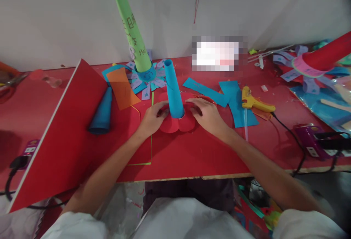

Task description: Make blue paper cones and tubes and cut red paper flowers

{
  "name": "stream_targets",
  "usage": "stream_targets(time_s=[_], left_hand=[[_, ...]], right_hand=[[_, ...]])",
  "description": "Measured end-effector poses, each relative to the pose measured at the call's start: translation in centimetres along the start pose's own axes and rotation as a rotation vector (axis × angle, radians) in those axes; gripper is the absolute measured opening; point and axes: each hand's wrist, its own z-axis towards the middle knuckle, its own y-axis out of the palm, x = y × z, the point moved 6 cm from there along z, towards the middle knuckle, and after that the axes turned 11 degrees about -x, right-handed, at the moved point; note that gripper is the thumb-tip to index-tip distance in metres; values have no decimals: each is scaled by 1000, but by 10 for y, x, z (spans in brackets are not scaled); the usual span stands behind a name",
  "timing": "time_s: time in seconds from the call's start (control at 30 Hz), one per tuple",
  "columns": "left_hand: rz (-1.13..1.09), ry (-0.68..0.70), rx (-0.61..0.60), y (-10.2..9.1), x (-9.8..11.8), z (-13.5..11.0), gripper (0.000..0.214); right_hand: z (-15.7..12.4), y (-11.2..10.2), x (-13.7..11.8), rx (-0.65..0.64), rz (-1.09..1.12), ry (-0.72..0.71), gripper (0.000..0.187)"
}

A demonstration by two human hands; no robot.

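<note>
Blue tube upright between hands | left hand, right hand flat, open

— What can't you make out here?
— A pixelated patch at the table's far edge hides whatever lies there. The green tube and the red tube both run out of frame.
— And the hands?
— Fingertips partly tucked behind the blue tube; writing on the green one is too small to read.
</note>
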Motion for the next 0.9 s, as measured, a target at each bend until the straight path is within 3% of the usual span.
stream_targets(time_s=[0.33,0.53,0.67,0.9], left_hand=[[17,21,66,6,5,-2,38],[81,22,3,2,10,-4,37],[22,-6,-89,0,3,-8,49],[86,-36,-155,0,-3,-10,49]], right_hand=[[4,-5,3,-10,255,19,26],[-1,4,1,-54,-11,74,30],[-4,8,-8,-108,-215,95,33],[-3,8,-18,-239,-388,156,37]])
